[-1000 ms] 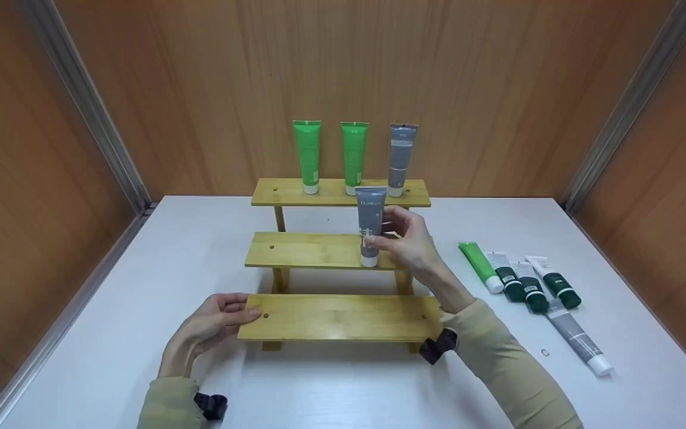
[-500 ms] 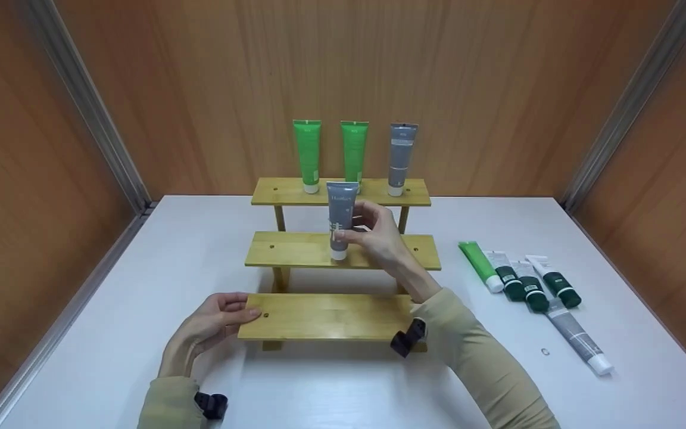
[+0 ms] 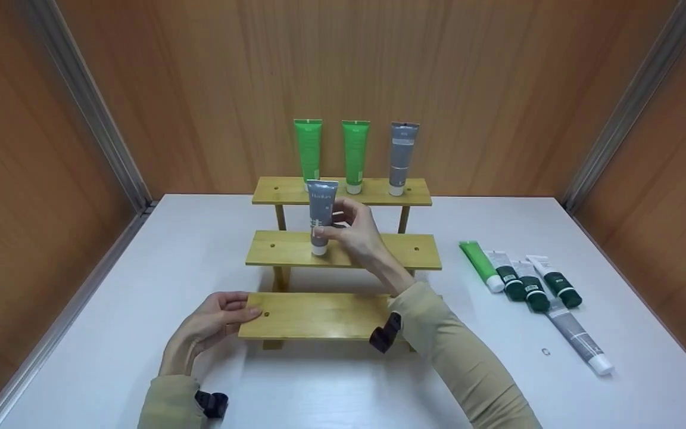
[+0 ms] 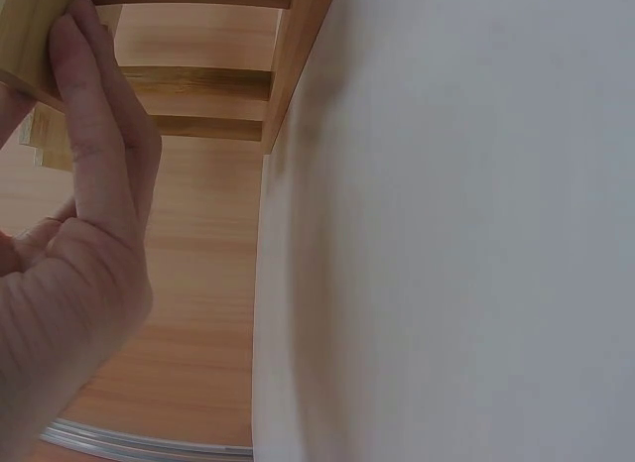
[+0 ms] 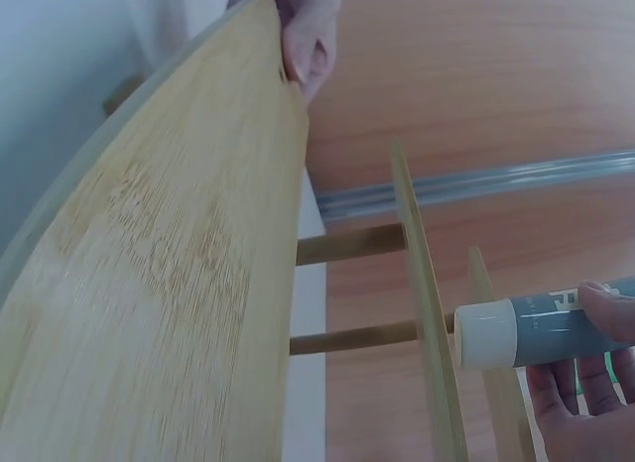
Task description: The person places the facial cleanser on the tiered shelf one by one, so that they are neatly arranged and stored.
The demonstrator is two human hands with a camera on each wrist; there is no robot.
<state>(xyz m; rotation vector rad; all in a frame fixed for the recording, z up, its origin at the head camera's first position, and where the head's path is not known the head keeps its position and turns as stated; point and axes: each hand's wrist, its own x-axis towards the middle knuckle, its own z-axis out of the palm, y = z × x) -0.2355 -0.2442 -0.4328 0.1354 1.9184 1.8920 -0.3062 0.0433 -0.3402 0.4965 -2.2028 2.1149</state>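
Observation:
My right hand [image 3: 359, 233] pinches a grey-blue squeeze tube [image 3: 321, 205] between thumb and fingers. The tube is upright, white cap down, close over the left part of the middle shelf [image 3: 393, 250] of a three-step wooden display stand. In the right wrist view the white cap [image 5: 486, 335] points at the shelf edge [image 5: 435, 333]. My left hand [image 3: 219, 322] grips the left end of the lowest shelf [image 3: 319, 316], thumb on top. Its fingers reach along the wood in the left wrist view. Two green tubes [image 3: 355, 155] and one grey-blue tube [image 3: 401, 156] stand on the top shelf [image 3: 277, 190].
On the white table [image 3: 498, 381] at the right lie a green tube [image 3: 480, 265], several white tubes with dark green ends [image 3: 533, 292] and a grey tube [image 3: 578, 336]. A small ring [image 3: 545, 352] lies nearby. Wood-grain panels [image 3: 343, 65] enclose the back and sides.
My right hand has carried the grey-blue tube leftward along the middle shelf, from its right half to its left part. My left hand has kept its place on the lowest shelf.

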